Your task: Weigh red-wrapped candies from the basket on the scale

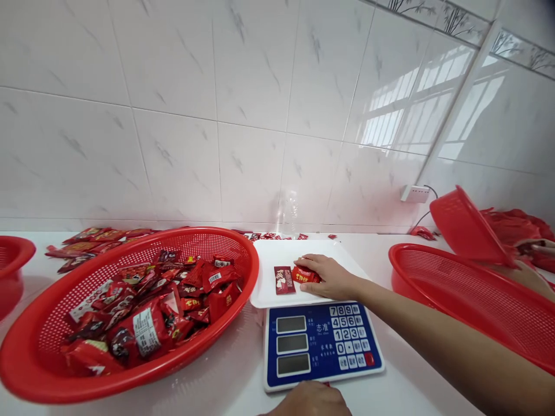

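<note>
My right hand reaches in from the right and rests on the white tray of a blue-faced electronic scale. Its fingers are closed on a small red snack packet. A darker red packet lies flat on the tray just left of it. Only the back of my left hand shows, at the bottom edge in front of the scale, with its fingers hidden. A large red mesh basket left of the scale holds several red packets.
More packets lie on the white counter behind the big basket and along the tiled wall. Another red basket sits at the right. Beyond it, another person's hand is beside a tilted red basket. A red bowl is at the far left.
</note>
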`<move>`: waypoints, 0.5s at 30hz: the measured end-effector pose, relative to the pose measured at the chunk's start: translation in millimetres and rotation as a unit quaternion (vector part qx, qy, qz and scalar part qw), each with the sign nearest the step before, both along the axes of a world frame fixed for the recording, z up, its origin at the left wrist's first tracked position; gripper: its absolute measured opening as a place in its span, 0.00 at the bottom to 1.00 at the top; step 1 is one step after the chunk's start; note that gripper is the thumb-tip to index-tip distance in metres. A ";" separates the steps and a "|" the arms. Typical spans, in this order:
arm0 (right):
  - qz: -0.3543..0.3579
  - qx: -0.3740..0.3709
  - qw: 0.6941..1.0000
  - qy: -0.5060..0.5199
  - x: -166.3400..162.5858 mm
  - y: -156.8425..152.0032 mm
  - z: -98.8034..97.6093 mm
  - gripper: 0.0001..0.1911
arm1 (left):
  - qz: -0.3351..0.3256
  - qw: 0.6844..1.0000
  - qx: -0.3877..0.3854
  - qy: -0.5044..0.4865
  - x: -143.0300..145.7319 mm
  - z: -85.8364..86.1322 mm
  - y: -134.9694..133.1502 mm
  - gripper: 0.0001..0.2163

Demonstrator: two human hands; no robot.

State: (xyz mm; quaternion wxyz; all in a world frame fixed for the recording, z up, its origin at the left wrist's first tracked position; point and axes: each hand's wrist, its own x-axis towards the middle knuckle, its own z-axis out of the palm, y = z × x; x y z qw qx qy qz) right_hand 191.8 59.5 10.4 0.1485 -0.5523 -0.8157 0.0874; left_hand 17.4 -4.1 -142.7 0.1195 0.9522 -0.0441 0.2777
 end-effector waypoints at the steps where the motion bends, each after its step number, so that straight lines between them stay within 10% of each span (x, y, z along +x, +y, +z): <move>1: -0.006 0.011 1.000 0.004 0.2 1.1 -0.8 0.35 | -0.001 1.000 0.002 0.002 -0.4 0.4 0.1 0.15; 15: -0.076 0.088 0.989 0.096 3.8 9.1 -2.4 0.20 | -0.019 1.000 -0.002 0.010 0.0 -0.5 1.7 0.18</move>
